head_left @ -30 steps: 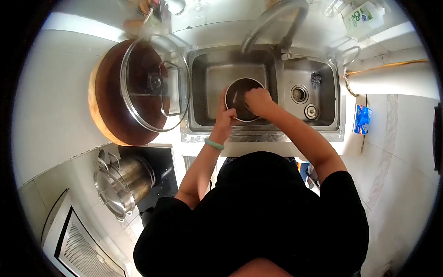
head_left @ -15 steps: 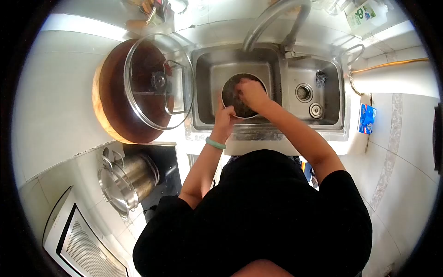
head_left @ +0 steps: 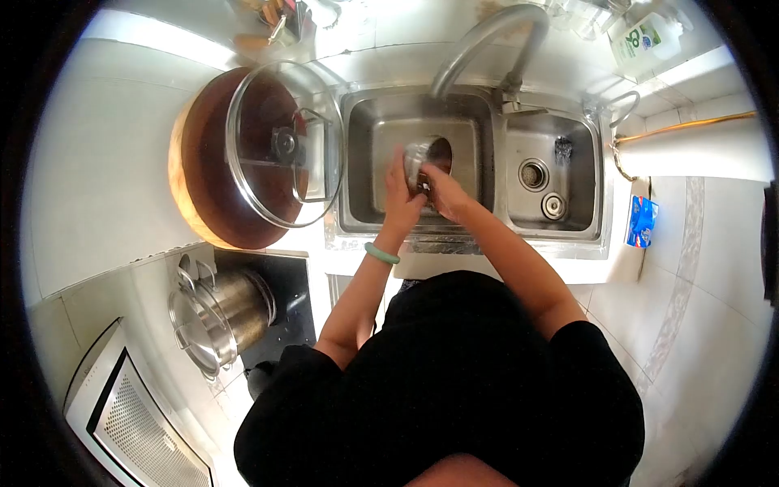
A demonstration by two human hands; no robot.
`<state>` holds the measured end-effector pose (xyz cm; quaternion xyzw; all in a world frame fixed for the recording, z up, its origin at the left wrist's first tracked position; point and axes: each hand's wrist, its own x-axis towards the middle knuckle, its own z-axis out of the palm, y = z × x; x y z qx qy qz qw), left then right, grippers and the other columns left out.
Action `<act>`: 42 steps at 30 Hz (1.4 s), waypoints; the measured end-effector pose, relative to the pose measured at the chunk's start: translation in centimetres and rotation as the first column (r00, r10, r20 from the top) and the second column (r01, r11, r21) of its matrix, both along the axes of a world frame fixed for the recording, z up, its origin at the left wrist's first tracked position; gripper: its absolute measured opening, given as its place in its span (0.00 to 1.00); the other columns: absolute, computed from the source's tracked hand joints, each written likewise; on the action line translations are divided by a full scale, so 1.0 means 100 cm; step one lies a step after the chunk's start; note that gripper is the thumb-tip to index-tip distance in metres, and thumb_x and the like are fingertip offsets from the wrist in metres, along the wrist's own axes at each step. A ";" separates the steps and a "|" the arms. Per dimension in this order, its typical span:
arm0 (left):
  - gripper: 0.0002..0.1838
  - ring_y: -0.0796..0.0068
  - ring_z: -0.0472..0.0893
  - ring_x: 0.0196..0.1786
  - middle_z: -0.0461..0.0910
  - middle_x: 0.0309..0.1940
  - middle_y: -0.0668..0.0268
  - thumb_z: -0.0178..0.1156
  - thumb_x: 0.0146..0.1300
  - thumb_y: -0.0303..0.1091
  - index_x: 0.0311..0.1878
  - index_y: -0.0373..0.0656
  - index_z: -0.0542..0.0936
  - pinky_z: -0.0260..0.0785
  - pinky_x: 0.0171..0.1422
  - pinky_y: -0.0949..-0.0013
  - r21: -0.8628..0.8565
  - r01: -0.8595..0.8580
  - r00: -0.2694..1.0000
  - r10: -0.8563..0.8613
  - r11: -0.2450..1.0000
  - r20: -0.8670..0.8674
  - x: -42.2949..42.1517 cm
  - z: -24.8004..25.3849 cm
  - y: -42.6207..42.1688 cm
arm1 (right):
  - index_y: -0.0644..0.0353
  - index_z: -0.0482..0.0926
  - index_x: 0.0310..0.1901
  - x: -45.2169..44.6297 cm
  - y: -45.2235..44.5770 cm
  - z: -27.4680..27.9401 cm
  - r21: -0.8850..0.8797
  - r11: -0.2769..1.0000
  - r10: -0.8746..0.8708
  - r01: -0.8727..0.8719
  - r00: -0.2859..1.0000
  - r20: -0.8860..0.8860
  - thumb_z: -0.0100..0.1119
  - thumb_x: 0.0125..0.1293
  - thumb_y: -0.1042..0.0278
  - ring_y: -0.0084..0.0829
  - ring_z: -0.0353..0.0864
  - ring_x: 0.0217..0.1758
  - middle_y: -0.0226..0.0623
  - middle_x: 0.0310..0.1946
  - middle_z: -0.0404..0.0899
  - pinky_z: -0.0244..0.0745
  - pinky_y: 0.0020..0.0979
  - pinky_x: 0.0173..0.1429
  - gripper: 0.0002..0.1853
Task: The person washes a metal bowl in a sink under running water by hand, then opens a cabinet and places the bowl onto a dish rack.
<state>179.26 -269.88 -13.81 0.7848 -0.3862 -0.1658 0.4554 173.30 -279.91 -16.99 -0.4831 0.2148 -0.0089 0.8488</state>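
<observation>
Over the left basin of the steel sink [head_left: 357, 154], a round metal bowl [head_left: 419, 152] is tipped on its side. Its shiny outer wall faces left and its dark inside faces right. Spread along the outer left side is my left hand [head_left: 398, 199], closed on the bowl, with a pale green bangle [head_left: 381, 253] at the wrist. My right hand [head_left: 445, 195] is at the bowl's near rim on the right, its fingers partly hidden and blurred. Whether those fingers grip the rim or only touch it is unclear.
A curved faucet [head_left: 479, 45] arches over the sink. To the left, a glass lid [head_left: 268, 187] leans over a thick round wooden board [head_left: 191, 178]. A steel pot [head_left: 235, 312] stands on the black cooktop [head_left: 284, 325]. A blue packet [head_left: 642, 221] lies right of the sink.
The bowl has turned from facing up to lying tilted on its side, opening rightward. My right hand has come out of its inside to the near rim. My left hand has shifted up its outer side.
</observation>
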 end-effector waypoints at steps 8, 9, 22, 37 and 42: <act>0.50 0.45 0.54 0.65 0.52 0.62 0.44 0.59 0.43 0.24 0.70 0.38 0.43 0.42 0.70 0.52 0.091 0.042 0.985 -0.057 0.995 0.166 -0.006 0.018 -0.016 | 0.61 0.69 0.54 -0.011 -0.010 0.049 0.712 0.614 -0.493 0.339 0.870 0.010 0.42 0.68 0.55 0.37 0.73 0.52 0.39 0.51 0.73 0.67 0.40 0.57 0.20; 0.50 0.45 0.54 0.65 0.52 0.62 0.44 0.59 0.43 0.24 0.70 0.38 0.43 0.42 0.70 0.52 0.088 0.043 0.984 -0.058 0.995 0.169 -0.008 0.020 -0.017 | 0.61 0.71 0.52 -0.010 -0.009 0.043 0.539 0.720 -0.471 0.438 0.878 -0.084 0.48 0.66 0.59 0.35 0.75 0.49 0.38 0.47 0.75 0.69 0.38 0.54 0.17; 0.23 0.72 0.71 0.51 0.74 0.44 0.66 0.58 0.62 0.43 0.56 0.40 0.70 0.62 0.59 0.66 -0.086 -0.221 0.510 0.040 0.972 -0.859 0.055 -0.017 -0.001 | 0.64 0.73 0.46 -0.039 -0.048 0.008 0.390 0.846 -0.378 0.364 0.925 -0.044 0.61 0.59 0.70 0.27 0.77 0.44 0.33 0.39 0.78 0.72 0.29 0.49 0.15; 0.07 0.74 0.79 0.42 0.80 0.37 0.70 0.60 0.60 0.30 0.41 0.44 0.77 0.70 0.48 0.70 -0.090 -0.568 -0.066 -0.155 0.818 -0.986 0.052 -0.055 0.010 | 0.66 0.68 0.58 -0.040 -0.046 -0.031 0.004 0.831 -0.535 0.556 0.802 -0.265 0.58 0.63 0.59 0.29 0.69 0.59 0.39 0.52 0.74 0.62 0.27 0.59 0.26; 0.06 0.79 0.79 0.36 0.80 0.34 0.69 0.59 0.59 0.25 0.40 0.41 0.76 0.70 0.40 0.76 -0.156 -0.301 0.232 -0.086 0.941 -0.969 0.037 -0.012 -0.002 | 0.60 0.74 0.53 -0.028 -0.044 -0.017 -0.437 0.747 -0.513 0.501 0.853 0.099 0.59 0.62 0.57 0.34 0.66 0.61 0.40 0.54 0.74 0.59 0.33 0.62 0.21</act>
